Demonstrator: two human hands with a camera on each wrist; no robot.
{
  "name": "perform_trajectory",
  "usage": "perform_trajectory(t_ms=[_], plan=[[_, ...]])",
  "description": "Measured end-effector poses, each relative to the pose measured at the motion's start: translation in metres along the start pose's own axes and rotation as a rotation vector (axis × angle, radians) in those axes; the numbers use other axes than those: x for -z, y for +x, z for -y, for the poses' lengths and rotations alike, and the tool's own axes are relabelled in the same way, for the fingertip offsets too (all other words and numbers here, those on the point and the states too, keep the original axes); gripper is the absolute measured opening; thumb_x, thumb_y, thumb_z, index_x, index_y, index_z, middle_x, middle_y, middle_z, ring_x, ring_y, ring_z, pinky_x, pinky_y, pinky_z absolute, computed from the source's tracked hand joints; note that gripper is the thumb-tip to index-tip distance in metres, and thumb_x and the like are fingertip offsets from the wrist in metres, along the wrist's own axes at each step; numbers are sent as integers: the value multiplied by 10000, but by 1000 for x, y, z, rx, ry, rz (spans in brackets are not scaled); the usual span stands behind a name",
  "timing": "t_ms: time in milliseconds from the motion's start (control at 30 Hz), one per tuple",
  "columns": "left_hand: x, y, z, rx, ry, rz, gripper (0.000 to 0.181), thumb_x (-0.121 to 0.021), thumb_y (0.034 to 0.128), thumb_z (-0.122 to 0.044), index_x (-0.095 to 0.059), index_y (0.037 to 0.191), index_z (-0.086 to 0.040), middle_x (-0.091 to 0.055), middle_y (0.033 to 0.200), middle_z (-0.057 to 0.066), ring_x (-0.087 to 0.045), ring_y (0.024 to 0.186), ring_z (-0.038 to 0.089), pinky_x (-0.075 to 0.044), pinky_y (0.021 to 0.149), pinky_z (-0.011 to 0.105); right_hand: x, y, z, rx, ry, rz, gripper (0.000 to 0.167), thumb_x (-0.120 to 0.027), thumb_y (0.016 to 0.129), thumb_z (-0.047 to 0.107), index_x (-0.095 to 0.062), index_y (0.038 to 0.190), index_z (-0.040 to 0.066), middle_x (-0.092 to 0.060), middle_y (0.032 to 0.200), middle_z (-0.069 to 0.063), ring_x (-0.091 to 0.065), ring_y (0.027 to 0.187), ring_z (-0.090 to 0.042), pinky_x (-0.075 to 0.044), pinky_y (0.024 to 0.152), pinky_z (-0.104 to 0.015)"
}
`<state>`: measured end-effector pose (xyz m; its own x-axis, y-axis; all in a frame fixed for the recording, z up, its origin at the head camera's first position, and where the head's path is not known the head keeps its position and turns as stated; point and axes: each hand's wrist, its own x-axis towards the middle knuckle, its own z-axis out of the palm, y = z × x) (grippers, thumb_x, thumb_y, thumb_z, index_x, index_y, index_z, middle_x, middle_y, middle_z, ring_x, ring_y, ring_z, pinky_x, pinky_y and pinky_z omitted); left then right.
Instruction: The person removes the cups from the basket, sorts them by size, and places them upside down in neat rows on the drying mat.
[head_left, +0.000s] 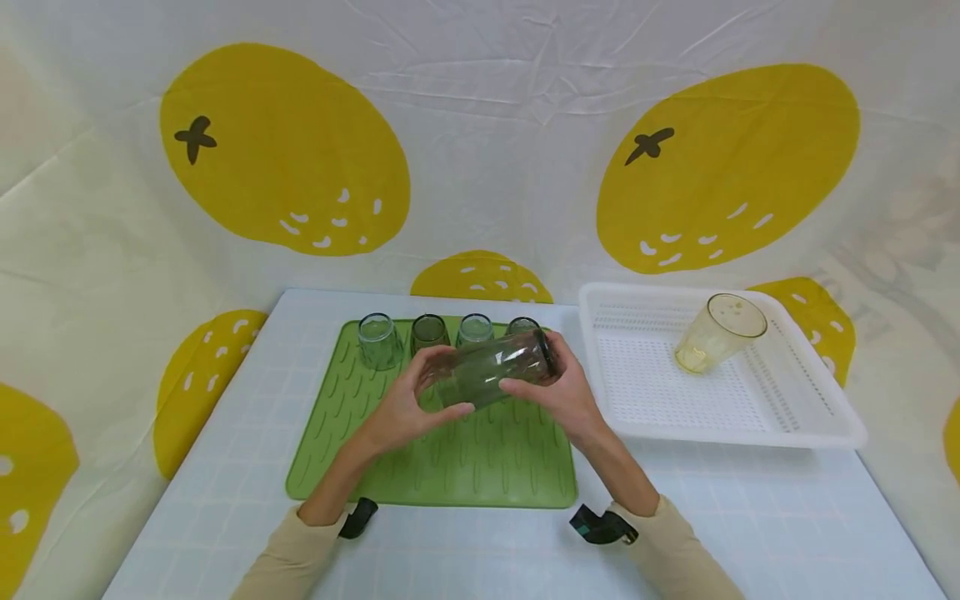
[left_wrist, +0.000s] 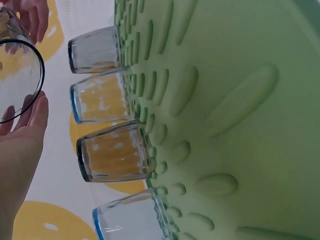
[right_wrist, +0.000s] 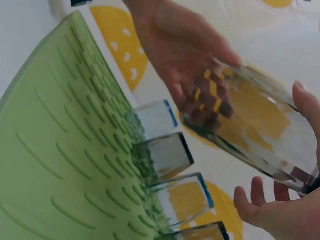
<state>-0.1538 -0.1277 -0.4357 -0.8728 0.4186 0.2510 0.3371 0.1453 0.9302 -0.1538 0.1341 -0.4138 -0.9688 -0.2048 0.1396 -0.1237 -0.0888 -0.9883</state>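
Observation:
A tall, clear, grey-tinted drinking glass lies tilted on its side in the air above a green ribbed mat. My left hand holds its left end, thumb in front and fingers behind, seen through the glass in the right wrist view. Around the dark-edged right end, my right hand grips with its thumb along the near side. Several shorter tumblers, among them a bluish one and a greyish one, stand in a row along the mat's far edge.
To the right of the mat, a white perforated plastic basket sits on the pale checked table. A yellowish tall glass leans inside it. Behind the table hangs a white cloth with large yellow fruit prints.

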Motion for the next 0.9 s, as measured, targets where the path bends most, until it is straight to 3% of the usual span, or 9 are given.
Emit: perform_trajectory(t_ms=[133,333,567,900], plan=[[-2,-1,0,48,83,4,767,-855,873,-246,-423,1502,-164,-499,1506,29,-463,1413,228,-389,1161,460,-5,2,1,-3,101,20,751,-852,818,39,-427,1431,132,-556,1342,-100,-584,1165,-232,-570,840,-295],[-6,0,1,33,223,32,843,-882,829,-378,-449,1512,-141,-540,1477,45,-514,1350,270,-447,1091,532,-12,5,-3,11,164,91,791,-845,834,59,-402,1481,160,-547,1390,-66,-558,1255,-206,-528,962,-299],[-6,-1,6,72,229,71,845,-845,867,-399,-423,1559,-160,-490,1536,51,-472,1393,298,-438,1083,572,-18,7,-4,47,151,120,761,-822,879,109,-384,1498,166,-531,1433,-122,-563,1271,-243,-528,992,-324],[9,0,20,-50,227,51,470,-687,1014,-234,-557,1451,-121,-595,1382,48,-562,1268,260,-443,1055,617,-19,11,-4,48,134,103,816,-837,852,62,-377,1518,168,-523,1432,-126,-547,1303,-266,-500,1048,-338]])
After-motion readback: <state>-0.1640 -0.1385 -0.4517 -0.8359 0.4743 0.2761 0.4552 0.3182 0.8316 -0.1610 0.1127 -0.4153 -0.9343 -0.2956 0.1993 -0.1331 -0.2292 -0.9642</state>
